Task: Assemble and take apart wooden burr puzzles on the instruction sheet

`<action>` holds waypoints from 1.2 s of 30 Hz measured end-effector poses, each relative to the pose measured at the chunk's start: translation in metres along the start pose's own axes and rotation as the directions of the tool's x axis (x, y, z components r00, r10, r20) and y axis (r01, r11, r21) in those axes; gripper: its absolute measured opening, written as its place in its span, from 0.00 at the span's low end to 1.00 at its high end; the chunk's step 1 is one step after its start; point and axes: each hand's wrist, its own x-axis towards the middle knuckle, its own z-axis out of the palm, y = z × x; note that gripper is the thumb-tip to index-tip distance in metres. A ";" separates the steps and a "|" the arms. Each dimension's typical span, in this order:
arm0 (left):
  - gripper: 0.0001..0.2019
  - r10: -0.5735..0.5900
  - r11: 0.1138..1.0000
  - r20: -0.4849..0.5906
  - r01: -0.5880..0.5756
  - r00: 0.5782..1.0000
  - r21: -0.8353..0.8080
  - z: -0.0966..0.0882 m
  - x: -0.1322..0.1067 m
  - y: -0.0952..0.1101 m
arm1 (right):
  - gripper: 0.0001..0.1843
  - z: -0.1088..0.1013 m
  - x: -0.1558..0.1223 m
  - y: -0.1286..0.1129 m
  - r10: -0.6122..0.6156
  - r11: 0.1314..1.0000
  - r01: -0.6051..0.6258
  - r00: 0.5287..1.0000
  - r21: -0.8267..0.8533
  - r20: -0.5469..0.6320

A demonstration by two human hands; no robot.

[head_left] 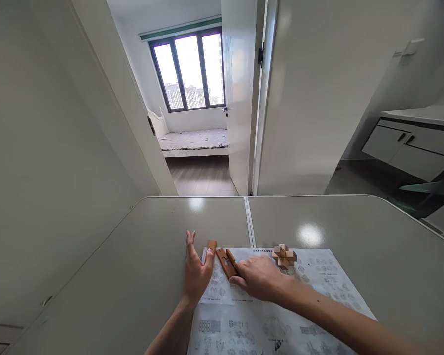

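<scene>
My left hand (197, 270) stands on its edge, fingers stretched up and apart. Its thumb rests against a brown wooden block (212, 244) at the paper's top left corner. Beside that block a flat brown wooden puzzle piece (225, 264) with a cut-out lies at a slant. My right hand (258, 277) reaches in from the right, fingers curled, with thumb and index finger at a slim brown wooden stick (231, 257) on the flat piece's right side. Its other fingertips are hidden. Behind the right hand sits an interlocked light-wood burr puzzle (284, 256).
A printed sheet (240, 320) with puzzle drawings lies under both hands on the glossy grey table (151, 246). A seam strip (249, 222) crosses the tabletop. Beyond stand an opened door (240, 98) and a bed (196, 139); a white cabinet (410, 143) is at right.
</scene>
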 end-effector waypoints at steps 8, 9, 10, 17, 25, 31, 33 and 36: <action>0.35 -0.044 0.999 0.016 0.044 0.999 0.014 -0.001 0.001 0.000 | 0.24 -0.004 0.009 0.006 0.046 0.999 -0.045 0.998 -0.010 0.048; 0.35 -0.043 0.999 0.013 0.043 0.999 0.015 -0.001 0.001 0.000 | 0.24 -0.003 0.010 0.007 0.042 0.999 -0.041 0.998 -0.019 0.047; 0.35 -0.043 0.999 0.012 0.042 0.999 0.015 -0.001 0.001 0.000 | 0.24 -0.003 0.011 0.007 0.030 0.999 -0.029 0.999 -0.032 0.044; 0.33 -0.014 1.000 0.020 0.013 1.000 0.019 -0.001 0.001 -0.003 | 0.31 -0.003 0.013 0.000 -0.099 0.995 0.099 0.995 -0.020 0.002; 0.31 -0.004 0.999 0.001 0.004 1.000 0.049 0.000 0.000 -0.006 | 0.24 -0.022 0.004 0.008 -0.302 0.947 0.305 0.952 -0.104 0.042; 0.29 -0.006 0.998 0.036 0.004 0.999 0.065 0.000 -0.002 -0.003 | 0.10 -0.032 -0.013 0.047 -0.537 0.831 0.504 0.838 -0.238 -0.101; 0.30 -0.010 0.999 0.043 0.008 0.999 0.049 0.000 -0.003 -0.003 | 0.09 -0.035 -0.020 0.062 -0.587 0.802 0.543 0.794 -0.249 -0.158; 0.30 -0.020 0.999 0.048 0.018 0.999 0.030 0.002 -0.003 -0.007 | 0.24 -0.041 -0.030 0.087 -0.568 0.823 0.542 0.799 -0.169 -0.198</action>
